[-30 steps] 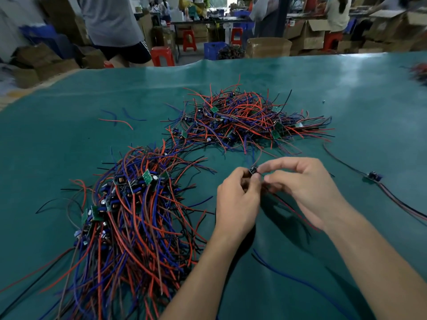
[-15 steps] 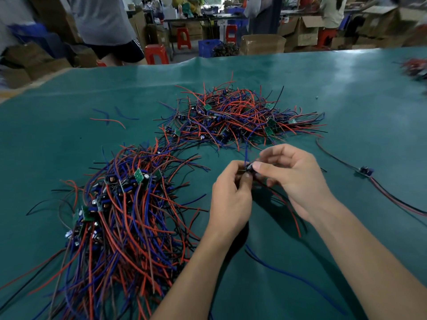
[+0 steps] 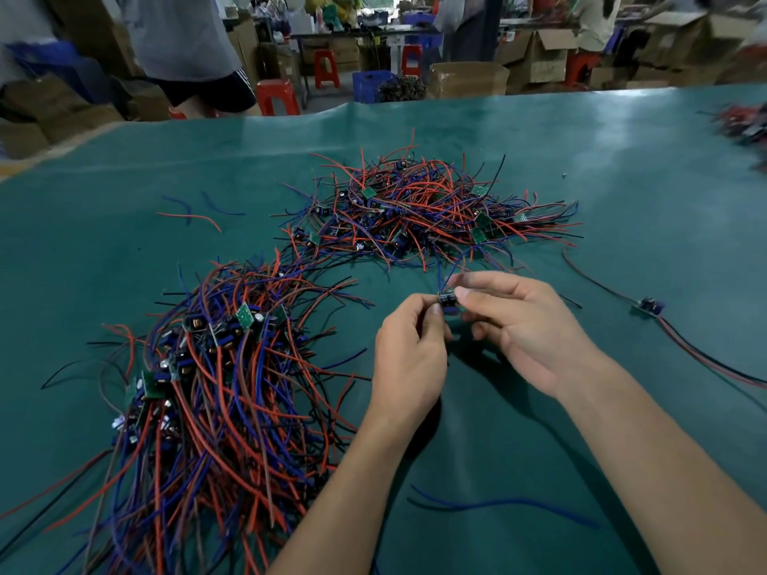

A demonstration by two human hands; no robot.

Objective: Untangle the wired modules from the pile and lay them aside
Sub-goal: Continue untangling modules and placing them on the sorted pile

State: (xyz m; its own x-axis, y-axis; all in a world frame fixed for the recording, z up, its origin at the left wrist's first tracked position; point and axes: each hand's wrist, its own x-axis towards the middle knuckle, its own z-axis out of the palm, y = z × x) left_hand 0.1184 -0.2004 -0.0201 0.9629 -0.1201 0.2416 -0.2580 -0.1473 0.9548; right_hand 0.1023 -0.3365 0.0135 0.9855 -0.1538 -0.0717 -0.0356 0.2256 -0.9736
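Now, over on the left, the long combed bundle of red, blue and black wires with small green circuit boards [image 3: 199,388] sits flat on the green table mat [image 3: 622,180], looking no different from a second ago. Moving in, the left hand [image 3: 409,359] has its fingertips curled up and pinching the underside of a small black wired module [image 3: 448,300], and that module has come up and turned since a second ago: earlier it was just a dark speck between the fingers, now its black barrel-shaped part faces us plainly. Its blue lead runs up from it towards the tangled far heap of red and blue wired boards [image 3: 431,209], so I'd say it isn't free of the pile yet. On the other side the right hand [image 3: 527,325] nips the same module between thumb and forefinger, other fingers loosely bent. Further right, a single dark module with red and black leads [image 3: 650,305] lies apart on the mat, seemingly already laid aside. My guess: this one joins a pile once that blue lead slips clear.
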